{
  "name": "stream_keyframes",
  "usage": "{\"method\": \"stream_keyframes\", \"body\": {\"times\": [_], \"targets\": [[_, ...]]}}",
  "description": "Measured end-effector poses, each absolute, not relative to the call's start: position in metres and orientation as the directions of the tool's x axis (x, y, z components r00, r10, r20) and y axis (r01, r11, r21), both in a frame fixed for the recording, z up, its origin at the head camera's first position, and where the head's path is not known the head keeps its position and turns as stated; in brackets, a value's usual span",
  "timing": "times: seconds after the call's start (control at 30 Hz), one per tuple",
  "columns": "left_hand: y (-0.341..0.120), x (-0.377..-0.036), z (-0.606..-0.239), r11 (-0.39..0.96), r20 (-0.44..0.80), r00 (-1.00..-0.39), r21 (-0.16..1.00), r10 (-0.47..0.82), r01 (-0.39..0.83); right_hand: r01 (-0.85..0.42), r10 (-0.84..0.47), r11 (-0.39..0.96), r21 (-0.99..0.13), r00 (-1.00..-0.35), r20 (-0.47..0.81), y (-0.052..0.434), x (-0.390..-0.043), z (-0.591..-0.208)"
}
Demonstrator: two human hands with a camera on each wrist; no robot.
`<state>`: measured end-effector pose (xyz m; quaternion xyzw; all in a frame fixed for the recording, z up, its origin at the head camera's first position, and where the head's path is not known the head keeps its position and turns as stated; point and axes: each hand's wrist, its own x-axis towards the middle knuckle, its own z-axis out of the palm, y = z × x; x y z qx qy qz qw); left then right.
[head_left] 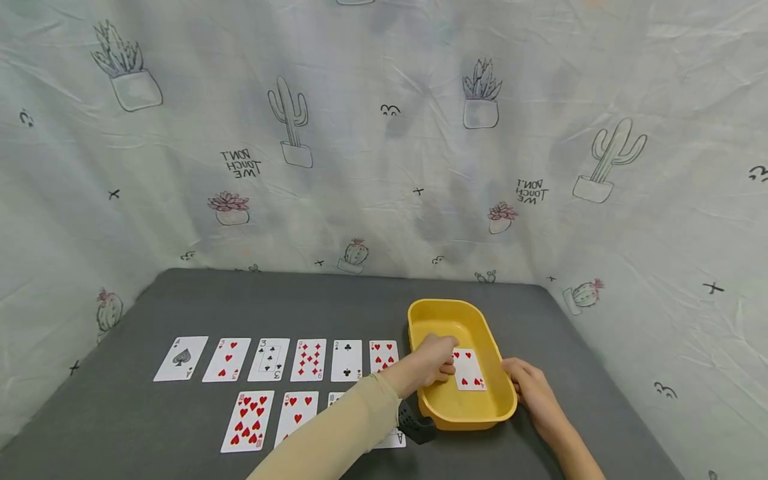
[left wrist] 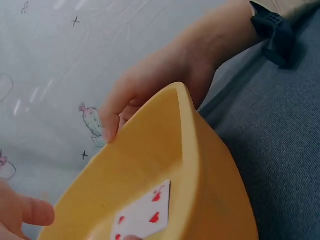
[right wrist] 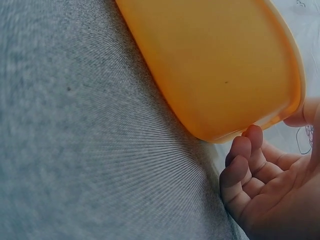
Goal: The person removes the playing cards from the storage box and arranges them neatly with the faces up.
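Observation:
A yellow tray stands on the grey table, right of the card rows. A hearts card lies face up on its floor. My left hand reaches over the tray's left wall in a beige sleeve, and its curled fingertips hold the card's left edge. My right hand grips the tray's right rim, with the thumb over the edge and the fingers curled under the outside.
Two rows of face-up cards lie left of the tray, from the ace of spades to a seven of hearts, with a ten of hearts in the front row. My left arm covers part of that row. Cactus-print cloth walls the table.

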<state>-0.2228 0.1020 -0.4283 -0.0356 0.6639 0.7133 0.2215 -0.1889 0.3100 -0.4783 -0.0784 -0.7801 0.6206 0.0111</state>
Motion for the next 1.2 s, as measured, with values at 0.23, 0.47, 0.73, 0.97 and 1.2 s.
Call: {"method": "stream_keyframes", "body": {"times": [0.23,0.47,0.73,0.97,1.2], "targets": [[0.107,-0.23,-0.439,-0.171,-0.391,-0.869,0.875,0.304,-0.453,0.11,0.141,0.236,-0.966,-0.987,-0.078,0.311,-0.187,-0.478],[0.112,-0.235,-0.448,-0.293,-0.431,-0.837,0.797,0.337,-0.528,0.102,0.134,0.231,-0.967,-0.988,-0.072,0.312,-0.189,-0.481],[0.114,-0.238,-0.452,-0.33,-0.44,-0.826,0.768,0.351,-0.549,0.111,0.141,0.225,-0.968,-0.987,-0.08,0.311,-0.191,-0.48],[0.117,-0.243,-0.449,-0.206,-0.316,-0.901,0.9,0.298,-0.384,0.114,0.141,0.219,-0.969,-0.986,-0.084,0.311,-0.192,-0.481],[0.118,-0.256,-0.452,-0.009,-0.269,-0.881,0.955,0.39,-0.296,0.115,0.144,0.219,-0.969,-0.986,-0.085,0.311,-0.191,-0.481]]}}
